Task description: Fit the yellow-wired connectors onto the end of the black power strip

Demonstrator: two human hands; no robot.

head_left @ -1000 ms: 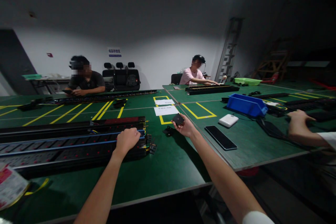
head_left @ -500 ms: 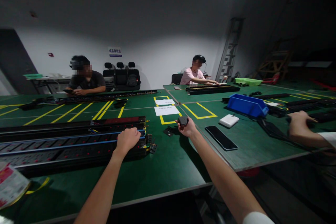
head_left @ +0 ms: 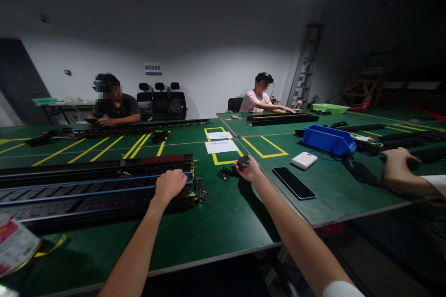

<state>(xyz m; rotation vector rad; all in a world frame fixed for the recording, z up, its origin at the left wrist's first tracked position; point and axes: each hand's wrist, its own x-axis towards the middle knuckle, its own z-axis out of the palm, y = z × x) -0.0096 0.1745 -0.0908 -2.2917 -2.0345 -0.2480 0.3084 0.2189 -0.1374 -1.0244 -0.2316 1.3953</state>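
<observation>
My left hand rests on the right end of a long black strip assembly with blue edges and red dots. Its fingers are curled down over the strip, and the fingertips are hidden. Small connectors and wires stick out at that end. My right hand is closed around a small black part, held just above the table. Beside it, to the left, a similar black piece lies on the green table top.
Printed papers lie beyond my hands. To the right are a phone, a white box, a blue bin and another person's hand. A printed container stands front left. Two people sit across the table.
The black part in my right hand has turned and now shows a thinner side. My left hand has stayed in place on the strip.
</observation>
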